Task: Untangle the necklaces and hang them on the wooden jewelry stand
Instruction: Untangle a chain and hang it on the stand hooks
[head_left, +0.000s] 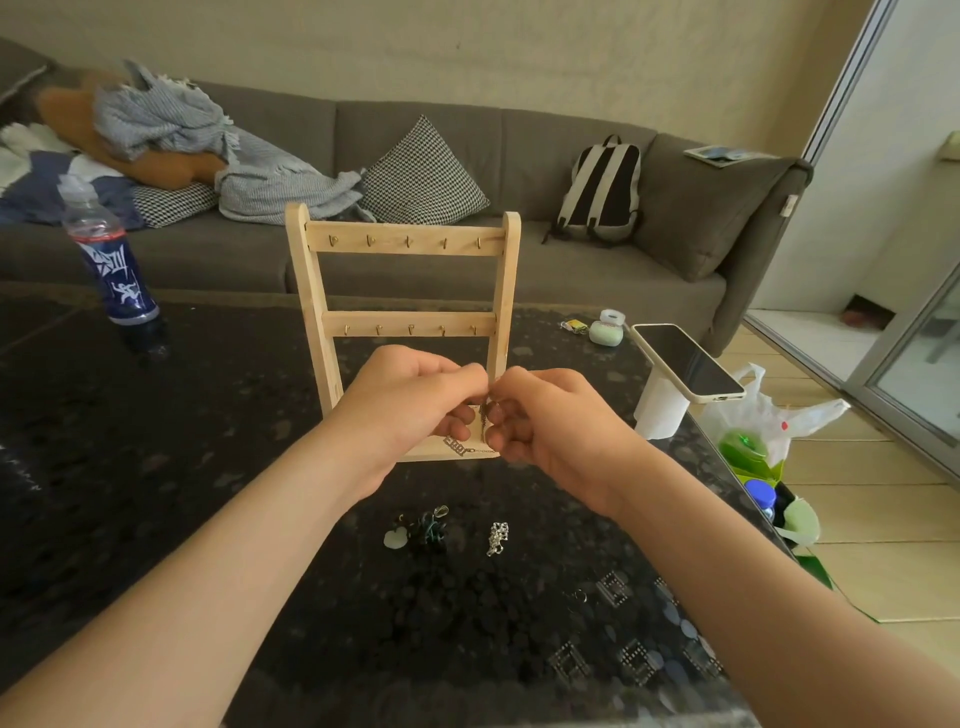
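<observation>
Chain (484, 422): is hanging upright between both hands, before the stand (315, 291) base.
Fingers (467, 375): left hand (410, 410) and right hand (553, 426) are pinching its top.
Hooks (410, 328): are sitting just above and behind, equally near both hands.

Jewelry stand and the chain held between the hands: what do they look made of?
The jewelry stand looks like pale, matt wood, with small brass-coloured hooks, likely metal. The chain, pinched by the left hand and right hand, seems fine silvery metal, going by its glint.
</observation>
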